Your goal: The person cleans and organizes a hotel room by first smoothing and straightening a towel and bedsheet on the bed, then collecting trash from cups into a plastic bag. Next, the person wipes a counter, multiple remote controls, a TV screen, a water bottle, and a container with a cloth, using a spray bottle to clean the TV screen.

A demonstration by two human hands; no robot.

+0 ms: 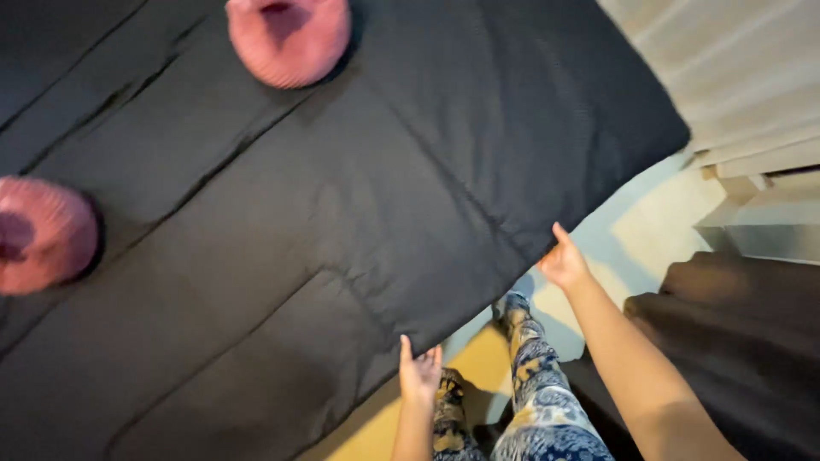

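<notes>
Your left hand (419,373) and right hand (563,263) both meet the near edge of the dark quilted cover (342,213), which lies spread over the bed and overhangs its side above your patterned leggings (538,401). Your left grip looks open, fingers up against the hem; your right seems to pinch the edge, though I cannot tell how firmly. Two pink knitted cushions (289,38) sit farther up on the cover, well apart from your hands. The risk I see: with so light a hold, the heavy cover could slip from your fingers, and a sharp tug might roll the cushions off the bed.
</notes>
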